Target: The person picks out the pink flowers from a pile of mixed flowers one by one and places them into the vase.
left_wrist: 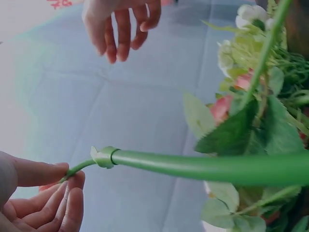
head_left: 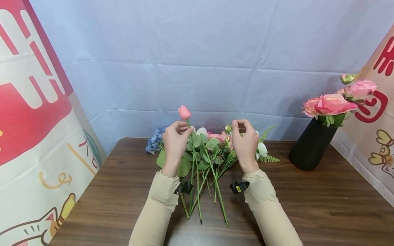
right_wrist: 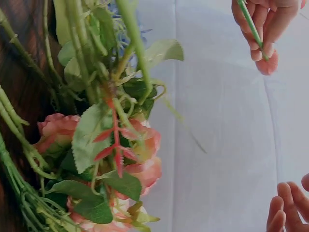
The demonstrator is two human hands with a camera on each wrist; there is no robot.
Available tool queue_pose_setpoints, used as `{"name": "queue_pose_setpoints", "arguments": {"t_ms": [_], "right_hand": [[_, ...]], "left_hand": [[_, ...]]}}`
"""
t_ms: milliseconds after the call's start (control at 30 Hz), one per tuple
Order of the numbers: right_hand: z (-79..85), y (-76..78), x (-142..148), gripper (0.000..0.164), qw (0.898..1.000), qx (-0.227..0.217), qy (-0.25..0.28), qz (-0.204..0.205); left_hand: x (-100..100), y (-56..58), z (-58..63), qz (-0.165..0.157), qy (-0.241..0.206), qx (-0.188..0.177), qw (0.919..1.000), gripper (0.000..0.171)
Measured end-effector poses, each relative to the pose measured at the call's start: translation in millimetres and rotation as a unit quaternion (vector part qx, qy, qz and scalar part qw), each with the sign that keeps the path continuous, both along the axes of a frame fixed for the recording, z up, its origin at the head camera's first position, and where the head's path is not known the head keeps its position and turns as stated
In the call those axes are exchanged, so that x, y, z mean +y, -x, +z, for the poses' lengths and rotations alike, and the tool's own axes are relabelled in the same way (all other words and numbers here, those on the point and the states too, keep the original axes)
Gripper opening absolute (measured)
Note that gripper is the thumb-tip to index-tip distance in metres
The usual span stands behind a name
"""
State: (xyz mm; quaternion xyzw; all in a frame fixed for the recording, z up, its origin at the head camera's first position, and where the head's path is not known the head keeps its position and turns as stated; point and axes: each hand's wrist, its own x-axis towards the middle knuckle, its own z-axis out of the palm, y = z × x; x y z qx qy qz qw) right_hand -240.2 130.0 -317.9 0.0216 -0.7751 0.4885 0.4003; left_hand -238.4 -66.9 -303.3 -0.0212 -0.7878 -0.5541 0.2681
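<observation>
My left hand [head_left: 175, 141] pinches the green stem of a pink tulip [head_left: 184, 112] just below its bloom. The tulip stands upright above the table, its long stem [left_wrist: 207, 166] running past the left wrist view. Apart from it, on the right, my right hand [head_left: 245, 141] is raised with loosely bent fingers and holds nothing; its fingertips [right_wrist: 286, 195] show at the corner of the right wrist view. Behind and between the hands lies a heap of artificial flowers: a blue hydrangea [head_left: 155, 140], pink roses [head_left: 217, 137], white blooms [head_left: 262, 150] and green leaves [head_left: 212, 143].
On the right of the brown wooden table [head_left: 123, 205] a black vase [head_left: 312, 145] holds pink roses [head_left: 335, 104], leaning to the right. Several loose stems [head_left: 217, 184] point toward the front edge. A pale blue cloth [head_left: 200, 51] hangs behind, with printed curtains [head_left: 34, 119] at the sides.
</observation>
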Motion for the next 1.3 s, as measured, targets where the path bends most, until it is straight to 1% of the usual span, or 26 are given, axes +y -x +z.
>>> {"name": "queue_pose_setpoints", "arguments": {"t_ms": [133,333,500,600,733,867,1000,1100,1200,1300], "right_hand": [[5.1,-5.4,-1.7,0.026,1.0,0.006,0.002,0.008],[9.3,-12.2,-7.4,0.028,1.0,0.005,-0.013,0.004],[13.0,-16.5,-12.8,0.027,1.0,0.013,-0.023,0.008],[15.1,-19.2,-15.0,0.028,0.999,0.016,-0.03,0.012],[16.6,-22.1,-16.9,0.028,0.999,0.022,-0.035,0.022],[17.5,-24.3,-17.6,0.029,0.999,0.026,-0.037,0.027],[18.9,-26.7,-18.1,0.03,0.998,0.024,-0.038,0.032],[20.0,-29.0,-18.3,0.03,0.998,0.022,-0.041,0.034],[21.3,-31.1,-18.4,0.03,0.998,0.02,-0.042,0.036],[22.9,-33.1,-19.1,0.03,0.998,0.018,-0.042,0.038]], "left_hand": [[-0.4,-8.2,7.2,-0.002,-0.011,0.021,0.9997,0.02],[-3.5,-16.7,15.8,-0.006,-0.037,0.054,0.9979,0.018],[-6.0,-22.9,23.4,-0.016,-0.069,0.073,0.9949,0.016],[-7.4,-25.9,26.8,-0.02,-0.085,0.093,0.9919,0.016],[-8.5,-29.9,31.0,-0.023,-0.107,0.126,0.9859,0.016],[-9.4,-36.4,35.5,-0.033,-0.125,0.156,0.9793,0.015],[-10.5,-45.4,40.5,-0.043,-0.138,0.189,0.9713,0.015],[-11.7,-52.3,44.5,-0.053,-0.154,0.214,0.9631,0.015],[-12.9,-58.7,48.4,-0.062,-0.166,0.231,0.9567,0.016],[-14.1,-63.4,51.7,-0.063,-0.174,0.239,0.9532,0.017]]}}
